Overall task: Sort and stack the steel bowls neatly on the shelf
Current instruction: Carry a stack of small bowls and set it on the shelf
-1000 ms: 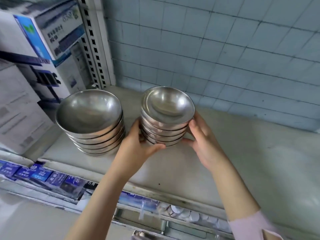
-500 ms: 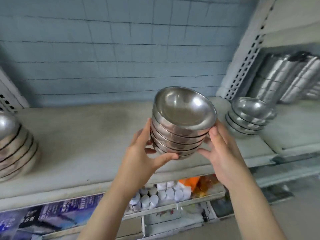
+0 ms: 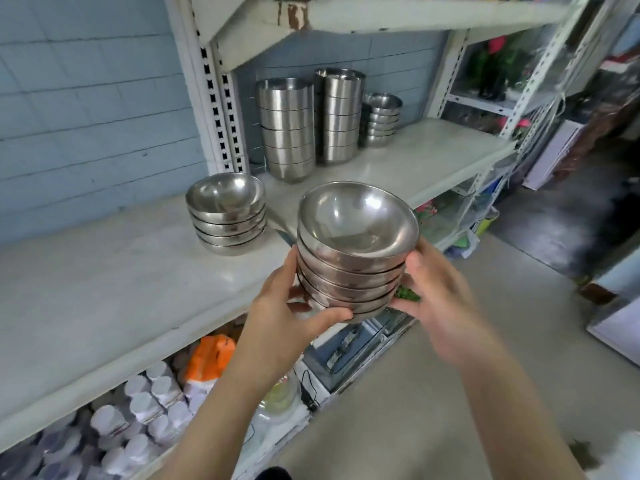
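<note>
Held item: a stack of shallow round steel bowls [image 3: 356,251], nested one inside another, open side up and tilted slightly. The stack is in the air in front of the pale grey shelf board [image 3: 104,289], resting on nothing but the 2 hands.

Left hand [image 3: 287,306]: grasps the left side of the stack, thumb curled under the lowest bowl and fingers against the far side.

Right hand [image 3: 440,299]: grasps the right side, thumb laid against the upper rims and fingers wrapped beneath.

On the shelf:
- 1 similar stack of shallow steel bowls [image 3: 227,213] stands near the white perforated upright [image 3: 214,98], just left of and behind the held stack, well apart from it.
- On the next shelf section to the right, 2 tall columns of deep straight-sided steel bowls stand just beside each other: the wider column [image 3: 287,129] on the left, the narrower column [image 3: 339,116] on the right.
- 1 short stack of small steel bowls [image 3: 381,119] stands just right of the narrower column.

Surroundings: a blue-grey tiled wall [image 3: 86,98] backs the shelf. The level below holds white-capped containers [image 3: 138,410] lying in rows, with an orange packet [image 3: 207,355] beside them. A grey floor [image 3: 415,410] lies under the right forearm.
</note>
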Demonstrator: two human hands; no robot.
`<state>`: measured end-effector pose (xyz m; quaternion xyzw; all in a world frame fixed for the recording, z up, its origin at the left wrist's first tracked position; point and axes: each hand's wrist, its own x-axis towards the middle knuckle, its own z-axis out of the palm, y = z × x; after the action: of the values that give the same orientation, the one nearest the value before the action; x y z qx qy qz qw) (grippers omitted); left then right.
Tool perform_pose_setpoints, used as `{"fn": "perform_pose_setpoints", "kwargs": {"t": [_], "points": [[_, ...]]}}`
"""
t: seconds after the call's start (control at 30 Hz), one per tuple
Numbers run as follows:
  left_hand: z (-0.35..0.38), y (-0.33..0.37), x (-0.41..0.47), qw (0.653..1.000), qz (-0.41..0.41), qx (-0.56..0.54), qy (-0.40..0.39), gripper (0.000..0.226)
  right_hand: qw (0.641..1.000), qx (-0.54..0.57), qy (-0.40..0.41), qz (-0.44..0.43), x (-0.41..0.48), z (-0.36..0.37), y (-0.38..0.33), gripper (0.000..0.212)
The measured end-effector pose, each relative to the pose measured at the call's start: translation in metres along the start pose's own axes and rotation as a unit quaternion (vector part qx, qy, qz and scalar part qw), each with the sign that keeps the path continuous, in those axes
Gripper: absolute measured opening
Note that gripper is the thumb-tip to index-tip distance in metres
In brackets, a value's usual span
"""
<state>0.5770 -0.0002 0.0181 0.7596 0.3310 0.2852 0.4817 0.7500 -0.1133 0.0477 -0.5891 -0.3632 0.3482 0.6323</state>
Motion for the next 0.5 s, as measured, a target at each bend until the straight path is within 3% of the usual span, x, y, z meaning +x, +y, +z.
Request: {"fn": "perform_pose_setpoints", "kwargs": {"t": [0.1,0.5], "points": [[0.034,0.008,0.035,1.000,0.000,0.003,-0.025,0.092,0.999,-0.005,0.033,0.012,0.019,-0.040,0.007,0.091],[0.152,0.019,0.214,0.997,-0.001,-0.024,-0.072,0.107,0.993,0.001,0.119,0.003,0.157,-0.169,0.019,0.089]]}}
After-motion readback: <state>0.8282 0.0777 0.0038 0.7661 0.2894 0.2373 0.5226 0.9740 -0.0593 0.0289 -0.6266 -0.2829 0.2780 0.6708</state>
